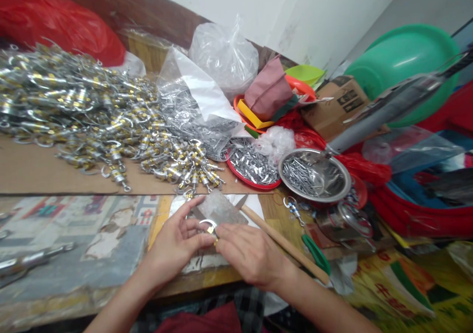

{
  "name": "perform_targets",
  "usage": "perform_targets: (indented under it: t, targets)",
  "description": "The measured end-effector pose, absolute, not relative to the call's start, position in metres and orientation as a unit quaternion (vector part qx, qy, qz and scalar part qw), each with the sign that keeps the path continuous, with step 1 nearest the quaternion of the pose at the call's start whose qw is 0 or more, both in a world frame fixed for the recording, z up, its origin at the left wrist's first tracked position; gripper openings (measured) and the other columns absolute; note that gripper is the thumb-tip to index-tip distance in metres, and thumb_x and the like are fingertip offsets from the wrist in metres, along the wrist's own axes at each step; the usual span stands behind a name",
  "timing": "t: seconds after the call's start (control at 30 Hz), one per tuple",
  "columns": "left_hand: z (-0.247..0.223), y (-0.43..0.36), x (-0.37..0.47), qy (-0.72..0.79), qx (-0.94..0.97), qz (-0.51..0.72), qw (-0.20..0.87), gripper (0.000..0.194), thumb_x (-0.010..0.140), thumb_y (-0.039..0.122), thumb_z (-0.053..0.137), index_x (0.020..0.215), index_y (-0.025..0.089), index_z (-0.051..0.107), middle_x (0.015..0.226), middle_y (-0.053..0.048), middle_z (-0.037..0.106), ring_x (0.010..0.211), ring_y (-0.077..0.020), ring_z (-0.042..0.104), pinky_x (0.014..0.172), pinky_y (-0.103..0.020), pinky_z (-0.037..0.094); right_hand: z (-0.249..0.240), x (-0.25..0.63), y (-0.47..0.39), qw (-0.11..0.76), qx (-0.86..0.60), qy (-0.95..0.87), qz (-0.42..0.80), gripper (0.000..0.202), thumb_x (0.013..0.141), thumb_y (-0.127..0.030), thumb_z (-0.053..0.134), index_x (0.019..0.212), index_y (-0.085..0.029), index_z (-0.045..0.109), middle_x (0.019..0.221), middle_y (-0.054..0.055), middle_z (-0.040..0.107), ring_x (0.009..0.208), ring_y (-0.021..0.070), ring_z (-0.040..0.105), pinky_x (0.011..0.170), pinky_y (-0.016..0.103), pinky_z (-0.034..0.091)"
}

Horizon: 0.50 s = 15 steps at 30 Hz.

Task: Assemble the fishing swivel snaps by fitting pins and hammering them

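Note:
Just above the table's front edge, my left hand (176,237) pinches a small silver metal hook fitting (207,222) with a yellow band. From the other side my right hand (254,255) closes its fingers on the same hook fitting, and its lower part is hidden by them. Behind both hands lies a pale grey block (221,208) with a worn surface. A hammer (284,244) with a wooden handle slants past the block, to the right of my right hand. Another hook fitting (294,210) lies apart, right of the hammer.
A big heap of similar hook fittings (84,96) covers the back left. A red dish (254,183) of small metal pieces and a steel bowl (340,187) of metal pins stand behind the hammer. Green scissors handles (315,254) lie right. A grey tool (388,111) extends over the bowl.

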<state>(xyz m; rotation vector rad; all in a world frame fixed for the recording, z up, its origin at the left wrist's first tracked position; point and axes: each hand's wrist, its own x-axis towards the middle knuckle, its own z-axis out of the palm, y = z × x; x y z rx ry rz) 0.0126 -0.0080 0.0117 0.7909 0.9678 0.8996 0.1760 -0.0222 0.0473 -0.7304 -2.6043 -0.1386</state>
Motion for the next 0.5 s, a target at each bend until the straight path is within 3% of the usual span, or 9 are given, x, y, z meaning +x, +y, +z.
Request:
perform_targets:
  t: [0.17,0.23,0.3,0.4,0.5]
  targets:
    - [0.014,-0.008,0.013,0.442,0.356,0.405,0.718,0.083,0.055,0.014,0.071,0.127,0.015,0.031,0.064,0.002,0.063,0.060,-0.0135,0.060,0.060,-0.025,0.048,0.038,0.183,-0.028,0.245,-0.288,-0.926,0.004,0.028,0.087,-0.008,0.030,0.098,-0.011,0.056,0.096,0.011,0.066,0.094,0.0173,0.060,0.080,0.029,0.050]
    - [0.015,-0.008,0.013,0.443,0.351,0.401,0.721,0.084,0.055,0.014,0.071,0.128,0.016,0.030,0.063,0.003,0.063,0.061,-0.0145,0.061,0.062,-0.028,0.050,0.030,0.198,-0.029,0.296,-0.368,-0.881,0.037,0.031,0.086,-0.006,0.032,0.110,-0.013,0.050,0.104,0.009,0.063,0.100,0.0145,0.057,0.085,0.027,0.047]
    - [0.016,-0.008,0.014,0.447,0.347,0.400,0.721,0.083,0.054,0.014,0.072,0.127,0.017,0.031,0.063,0.004,0.062,0.061,-0.0147,0.062,0.063,-0.029,0.051,0.023,0.218,-0.028,0.301,-0.497,-0.814,0.016,0.031,0.085,-0.011,0.038,0.114,-0.015,0.048,0.104,0.010,0.061,0.100,0.0172,0.056,0.085,0.032,0.047]
    - [0.016,-0.008,0.014,0.449,0.346,0.405,0.717,0.082,0.054,0.014,0.072,0.126,0.018,0.033,0.064,0.005,0.061,0.060,-0.0144,0.062,0.062,-0.029,0.052,0.012,0.250,-0.027,0.157,-0.618,-0.771,-0.002,0.029,0.082,-0.025,0.050,0.109,-0.014,0.054,0.091,0.011,0.061,0.086,0.0241,0.059,0.073,0.040,0.048]
    - [0.016,-0.008,0.013,0.447,0.350,0.406,0.716,0.083,0.055,0.015,0.073,0.127,0.018,0.032,0.064,0.005,0.061,0.060,-0.0151,0.063,0.061,-0.029,0.052,0.003,0.269,-0.030,0.078,-0.626,-0.775,0.044,0.027,0.082,-0.027,0.051,0.106,-0.015,0.057,0.081,0.007,0.059,0.077,0.0216,0.059,0.067,0.035,0.049]
